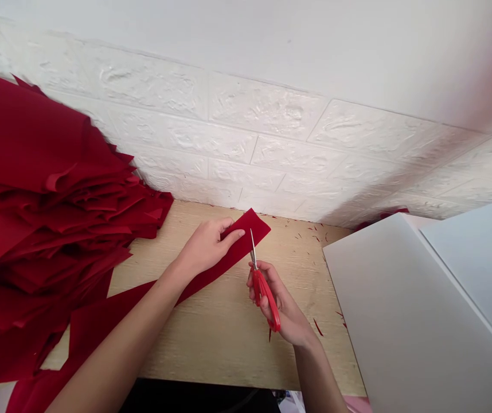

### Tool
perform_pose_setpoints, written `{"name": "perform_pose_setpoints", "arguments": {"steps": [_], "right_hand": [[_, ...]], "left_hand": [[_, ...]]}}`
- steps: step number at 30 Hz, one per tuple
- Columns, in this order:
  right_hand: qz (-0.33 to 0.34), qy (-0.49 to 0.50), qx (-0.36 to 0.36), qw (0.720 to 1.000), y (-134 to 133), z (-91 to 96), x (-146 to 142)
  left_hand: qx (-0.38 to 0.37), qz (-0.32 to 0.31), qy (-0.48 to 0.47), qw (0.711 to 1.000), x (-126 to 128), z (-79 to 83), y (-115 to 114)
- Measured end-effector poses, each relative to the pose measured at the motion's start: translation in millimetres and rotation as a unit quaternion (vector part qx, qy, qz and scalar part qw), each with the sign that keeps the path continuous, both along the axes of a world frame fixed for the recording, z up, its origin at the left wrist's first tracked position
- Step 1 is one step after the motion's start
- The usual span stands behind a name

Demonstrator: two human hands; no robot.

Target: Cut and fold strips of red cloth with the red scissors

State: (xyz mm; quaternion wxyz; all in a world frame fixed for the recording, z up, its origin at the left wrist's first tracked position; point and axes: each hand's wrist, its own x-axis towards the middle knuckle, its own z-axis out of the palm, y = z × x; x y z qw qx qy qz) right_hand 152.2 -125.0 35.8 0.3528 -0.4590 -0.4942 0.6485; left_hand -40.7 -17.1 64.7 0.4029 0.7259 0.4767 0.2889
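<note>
A long strip of dark red fabric (pixel 211 276) runs from the lower left up to the middle of the table. My left hand (pixel 207 244) grips it near its far end, thumb on top and the other fingers partly hidden behind the cloth. In my right hand (pixel 282 304) is a pair of scissors (pixel 266 298) with red handles, its blades pointing up and away. The blades cross the strip's right edge a little short of its tip, close to my left thumb. Whether they are cutting into the cloth I cannot tell.
A tall heap of folded red fabric (pixel 48 201) fills the left side. White box-like panels (pixel 392 298) stand at the right. Behind the wooden table (pixel 215 350) rises a white brick-pattern wall (pixel 263 109). Small red scraps (pixel 318 328) lie about on the right.
</note>
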Motion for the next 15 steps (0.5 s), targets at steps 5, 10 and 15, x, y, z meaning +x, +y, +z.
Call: {"name": "perform_pose_setpoints", "arguments": {"steps": [5,10,15], "right_hand": [[0.015,-0.004,0.005,1.0,-0.3,-0.5,4.3],[0.021,-0.01,0.021,1.0,-0.7,-0.1,5.8],[0.015,-0.017,0.023,0.999,-0.1,1.1,4.9]], "left_hand": [[0.003,-0.004,0.008,1.0,0.0,-0.3,0.7],[0.002,-0.004,0.014,1.0,-0.1,-2.1,0.5],[0.001,-0.009,0.017,1.0,-0.5,-5.1,-0.6]]}}
